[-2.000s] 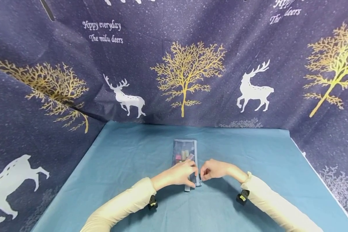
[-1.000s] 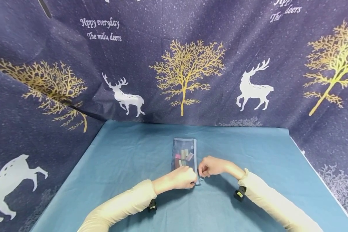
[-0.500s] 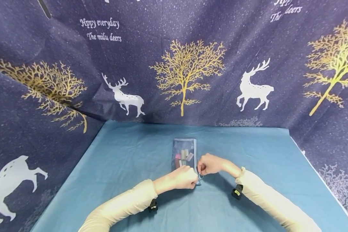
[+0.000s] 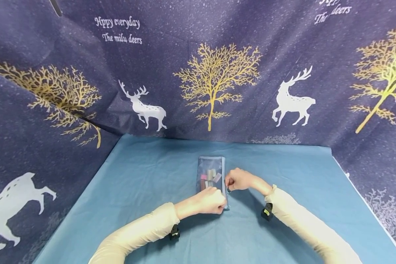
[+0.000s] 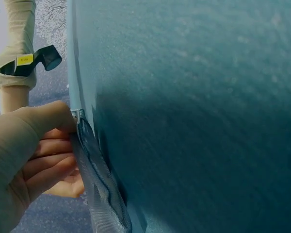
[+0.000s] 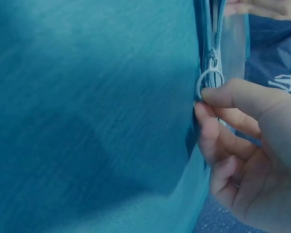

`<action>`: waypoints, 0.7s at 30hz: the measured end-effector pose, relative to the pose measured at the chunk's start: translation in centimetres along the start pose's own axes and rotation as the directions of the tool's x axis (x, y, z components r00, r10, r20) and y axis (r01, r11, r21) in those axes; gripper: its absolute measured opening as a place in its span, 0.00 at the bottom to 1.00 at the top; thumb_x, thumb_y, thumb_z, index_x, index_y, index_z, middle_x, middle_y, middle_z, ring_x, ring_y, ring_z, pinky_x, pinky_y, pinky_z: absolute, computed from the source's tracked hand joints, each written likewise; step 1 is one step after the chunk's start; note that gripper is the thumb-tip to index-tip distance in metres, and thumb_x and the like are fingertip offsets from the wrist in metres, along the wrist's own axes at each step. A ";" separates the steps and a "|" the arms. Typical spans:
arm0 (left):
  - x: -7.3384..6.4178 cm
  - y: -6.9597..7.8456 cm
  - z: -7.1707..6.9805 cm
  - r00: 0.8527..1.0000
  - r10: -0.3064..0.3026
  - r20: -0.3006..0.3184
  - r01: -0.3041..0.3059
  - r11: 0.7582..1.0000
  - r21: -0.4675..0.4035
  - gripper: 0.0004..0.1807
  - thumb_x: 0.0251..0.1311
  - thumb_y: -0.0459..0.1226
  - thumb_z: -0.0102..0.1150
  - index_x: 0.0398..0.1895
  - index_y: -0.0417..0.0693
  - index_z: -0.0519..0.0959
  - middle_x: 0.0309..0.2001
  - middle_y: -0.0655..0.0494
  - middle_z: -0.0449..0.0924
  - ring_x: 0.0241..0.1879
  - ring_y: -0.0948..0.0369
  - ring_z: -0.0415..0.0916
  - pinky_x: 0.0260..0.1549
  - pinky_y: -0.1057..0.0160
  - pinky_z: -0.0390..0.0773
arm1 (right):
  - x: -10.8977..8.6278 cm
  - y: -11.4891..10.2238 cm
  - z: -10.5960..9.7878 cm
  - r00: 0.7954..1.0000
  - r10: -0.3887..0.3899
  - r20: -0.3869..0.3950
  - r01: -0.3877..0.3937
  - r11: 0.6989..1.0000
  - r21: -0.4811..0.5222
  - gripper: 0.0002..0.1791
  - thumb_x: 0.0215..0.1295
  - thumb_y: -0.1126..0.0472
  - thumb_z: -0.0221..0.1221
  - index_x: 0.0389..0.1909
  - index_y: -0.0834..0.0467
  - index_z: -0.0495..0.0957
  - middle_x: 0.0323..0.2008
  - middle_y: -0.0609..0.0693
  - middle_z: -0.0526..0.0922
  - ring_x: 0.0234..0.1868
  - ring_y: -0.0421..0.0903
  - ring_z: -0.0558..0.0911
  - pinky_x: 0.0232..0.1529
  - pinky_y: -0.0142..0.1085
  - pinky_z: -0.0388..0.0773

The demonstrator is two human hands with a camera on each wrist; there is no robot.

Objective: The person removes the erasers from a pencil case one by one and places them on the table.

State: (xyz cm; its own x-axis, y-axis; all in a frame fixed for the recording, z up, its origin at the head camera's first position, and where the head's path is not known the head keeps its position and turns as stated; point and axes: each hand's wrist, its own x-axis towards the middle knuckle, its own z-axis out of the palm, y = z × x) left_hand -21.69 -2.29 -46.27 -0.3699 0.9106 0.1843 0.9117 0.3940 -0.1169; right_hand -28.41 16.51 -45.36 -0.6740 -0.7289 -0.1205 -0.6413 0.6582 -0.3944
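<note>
A see-through mesh zipper pouch (image 4: pixel 212 163) lies on the blue cloth with its zipper along the right side. Several small things show inside, among them a pink-topped piece (image 4: pixel 203 177), a beige stick (image 4: pixel 209 175) and a pale pink block (image 4: pixel 217 178). At the pouch's near end my left hand (image 4: pixel 212 200) pinches the corner by the zipper's end and covers part of the pouch. My right hand (image 4: pixel 240 179) pinches the zipper's ring pull (image 6: pixel 199 84) between thumb and forefinger. In the right wrist view the zipper tapes stand apart between the slider (image 6: pixel 214 53) and the left hand.
Blue cloth (image 4: pixel 145 172) covers the table. Behind it and at the sides hangs a dark curtain (image 4: pixel 171 58) printed with deer and trees. A black wrist camera (image 4: pixel 267 211) sits on the right wrist.
The left hand went from spread fingers to gripping the pouch's near corner. The right hand has drawn the ring pull along the zipper, away from the left hand.
</note>
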 end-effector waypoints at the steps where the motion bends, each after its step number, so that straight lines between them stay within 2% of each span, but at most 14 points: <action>1: 0.0 0.0 0.0 1.000 0.001 -0.003 -0.001 1.000 0.003 0.18 0.46 0.38 0.59 0.09 0.60 0.62 0.10 0.69 0.55 0.14 0.71 0.52 0.14 0.74 0.50 | 0.1 0.1 -0.1 1.000 0.004 -0.001 -0.004 1.000 0.001 0.06 0.49 0.66 0.62 0.23 0.50 0.81 0.19 0.39 0.80 0.18 0.31 0.73 0.22 0.27 0.71; 6: 0.2 -0.1 -0.2 1.000 -0.007 -0.016 0.007 1.000 0.000 0.20 0.46 0.37 0.59 0.08 0.59 0.59 0.11 0.68 0.52 0.14 0.70 0.49 0.14 0.74 0.47 | 0.5 0.3 -0.7 0.999 0.029 -0.023 -0.029 0.999 -0.024 0.06 0.49 0.66 0.63 0.23 0.50 0.81 0.20 0.39 0.81 0.20 0.32 0.74 0.24 0.28 0.71; 12: 0.0 -0.1 -0.1 1.000 -0.014 -0.001 0.014 0.999 -0.030 0.21 0.46 0.36 0.58 0.08 0.59 0.57 0.11 0.67 0.49 0.14 0.69 0.46 0.15 0.73 0.45 | 1.3 1.1 -0.9 0.994 0.074 -0.078 -0.079 0.995 -0.056 0.06 0.51 0.65 0.62 0.22 0.50 0.80 0.18 0.39 0.78 0.20 0.35 0.71 0.21 0.30 0.67; 21: -0.1 -0.1 0.1 1.000 -0.017 0.003 0.017 0.998 -0.063 0.20 0.46 0.36 0.58 0.08 0.59 0.58 0.12 0.68 0.51 0.15 0.70 0.47 0.15 0.74 0.46 | 2.8 3.1 -1.4 0.982 0.085 -0.167 -0.089 0.996 -0.019 0.03 0.49 0.65 0.63 0.25 0.55 0.82 0.24 0.44 0.83 0.27 0.38 0.80 0.31 0.33 0.76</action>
State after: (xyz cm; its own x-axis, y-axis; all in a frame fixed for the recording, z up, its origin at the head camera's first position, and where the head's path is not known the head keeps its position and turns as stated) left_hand -21.79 -2.44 -46.37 -0.3859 0.9041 0.1835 0.9146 0.4010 -0.0517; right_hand -32.78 16.80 -45.60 -0.7775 -0.6288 0.0003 -0.5855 0.7238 -0.3649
